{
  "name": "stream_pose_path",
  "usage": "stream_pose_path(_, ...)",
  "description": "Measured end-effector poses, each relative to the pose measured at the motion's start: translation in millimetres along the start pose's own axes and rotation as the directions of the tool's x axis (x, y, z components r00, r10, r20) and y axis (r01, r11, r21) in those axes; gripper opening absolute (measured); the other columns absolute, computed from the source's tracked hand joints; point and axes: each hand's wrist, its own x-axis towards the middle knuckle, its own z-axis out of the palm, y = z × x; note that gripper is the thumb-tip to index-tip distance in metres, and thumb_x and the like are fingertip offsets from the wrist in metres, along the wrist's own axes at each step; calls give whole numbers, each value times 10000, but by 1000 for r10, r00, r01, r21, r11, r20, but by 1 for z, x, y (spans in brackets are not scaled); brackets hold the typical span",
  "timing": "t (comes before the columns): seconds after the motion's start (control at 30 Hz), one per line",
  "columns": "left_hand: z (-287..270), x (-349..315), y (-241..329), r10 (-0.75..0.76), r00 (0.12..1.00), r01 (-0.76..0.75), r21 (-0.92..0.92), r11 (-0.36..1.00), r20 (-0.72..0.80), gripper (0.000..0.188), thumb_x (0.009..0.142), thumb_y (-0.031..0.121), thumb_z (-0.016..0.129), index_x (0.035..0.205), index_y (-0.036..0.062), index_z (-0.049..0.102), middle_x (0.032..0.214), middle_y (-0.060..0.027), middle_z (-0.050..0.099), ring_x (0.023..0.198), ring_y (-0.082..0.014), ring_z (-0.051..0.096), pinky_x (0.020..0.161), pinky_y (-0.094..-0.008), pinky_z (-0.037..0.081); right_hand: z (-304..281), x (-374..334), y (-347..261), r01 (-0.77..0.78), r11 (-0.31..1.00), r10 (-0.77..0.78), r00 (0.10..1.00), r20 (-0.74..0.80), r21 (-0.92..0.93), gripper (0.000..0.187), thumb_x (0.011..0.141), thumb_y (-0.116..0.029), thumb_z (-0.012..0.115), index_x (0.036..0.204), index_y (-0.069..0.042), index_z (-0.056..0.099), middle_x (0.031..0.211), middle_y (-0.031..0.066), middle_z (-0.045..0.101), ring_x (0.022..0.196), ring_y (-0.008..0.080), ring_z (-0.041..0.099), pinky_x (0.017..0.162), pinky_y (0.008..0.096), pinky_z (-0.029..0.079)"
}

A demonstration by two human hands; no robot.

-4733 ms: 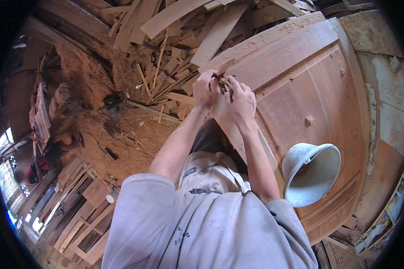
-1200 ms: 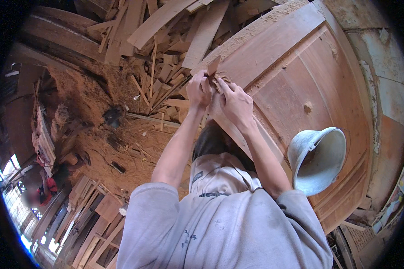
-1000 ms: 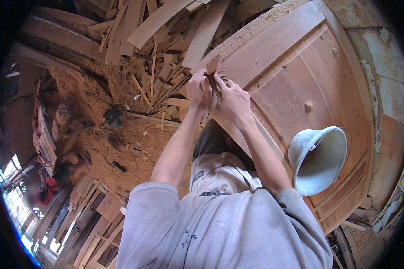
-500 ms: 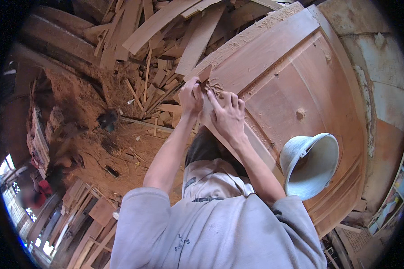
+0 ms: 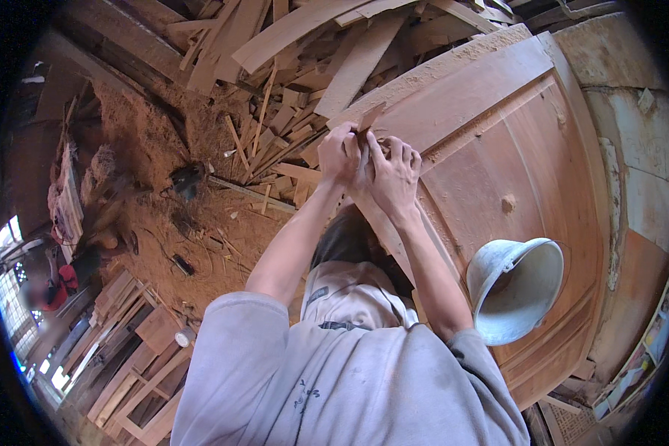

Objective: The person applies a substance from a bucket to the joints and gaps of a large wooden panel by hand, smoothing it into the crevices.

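A thin flat brown piece [image 5: 372,117], perhaps wood, juts up at the near left corner of a panelled wooden door [image 5: 483,178]. My left hand [image 5: 340,154] is closed around the lower end of this piece. Right beside it, my right hand [image 5: 395,175] rests at the door's edge with its fingers curled and its index finger reaching toward the piece. What lies under the right fingers is hidden. Sawdust and shavings cover parts of the door's frame. A whitish bucket [image 5: 490,275] lies tilted on the door, right of my right forearm, its mouth facing right.
Wood offcuts [image 5: 297,119] are heaped beyond my left hand, with long curved boards [image 5: 364,67] on top. Sawdust [image 5: 201,230] covers the floor at left. Stacked boards and frames [image 5: 141,349] stand at the lower left. Pale slabs [image 5: 639,141] border the door's right side.
The view has shifted, so the door and bucket appear a little lower and farther right. Both hands remain together at the door's corner, and the brown piece is tilted more to the right.
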Motion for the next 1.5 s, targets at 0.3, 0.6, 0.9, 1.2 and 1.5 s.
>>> stream_pose_path(0.3,-1,-1,1,-4,999,4,2,1000,32,382,926,311,357,964,52,636,939,-213,661,910,-429,615,772,-497,489,15,6,-11,-20,998,21,999,30,-53,446,863,-199,553,1298,-102,582,1084,123,568,1058,281,526,916,431,379)
stream_pose_path(0.6,-1,-1,1,-8,999,8,0,1000,35,366,917,300,360,937,56,632,932,-210,660,894,-427,616,759,-502,486,-3,9,-10,-176,978,170,984,58,115,514,858,-204,584,1357,-90,540,1068,132,574,1050,290,533,903,432,392)
stream_pose_path(0.9,-2,-1,2,7,1000,-7,-5,1000,11,362,916,282,353,934,49,629,914,-212,655,878,-431,614,751,-501,478,-10,-6,-18,-99,992,93,992,89,75,473,842,-156,555,1312,-104,578,1052,107,587,1051,274,548,887,425,416)
stream_pose_path(1.2,-2,-2,0,-27,999,26,11,1000,28,372,933,302,353,954,53,628,927,-217,656,877,-437,614,743,-503,478,-2,1,-23,-107,994,106,992,64,18,438,860,-144,539,1292,-90,593,1075,117,594,1049,274,553,885,416,420)
stream_pose_path(1.5,-2,-1,-1,-36,998,34,25,999,50,380,947,322,351,945,62,628,908,-214,655,866,-440,612,733,-509,477,-5,11,-22,-173,965,152,982,116,198,491,829,-143,562,1319,-109,574,1124,137,608,1096,306,547,902,433,423)
